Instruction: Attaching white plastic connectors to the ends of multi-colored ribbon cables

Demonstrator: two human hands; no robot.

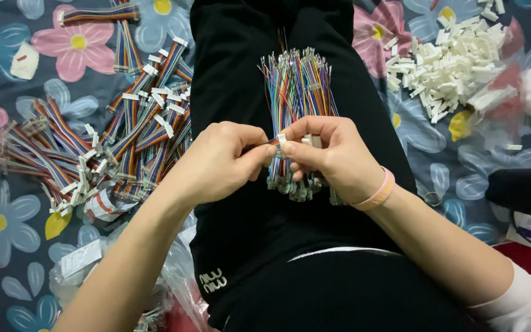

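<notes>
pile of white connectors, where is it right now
In the head view the pile of white connectors lies at the upper right on the flowered cloth, beyond the right hand and right of the loose wire bundle on the black-clad lap.

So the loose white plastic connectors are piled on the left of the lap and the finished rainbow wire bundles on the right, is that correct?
Not quite: the sides are swapped. The head view shows the white plastic connectors piled to the right of the lap, and the finished rainbow wire bundles to the left, both on the flowered cloth.
</notes>
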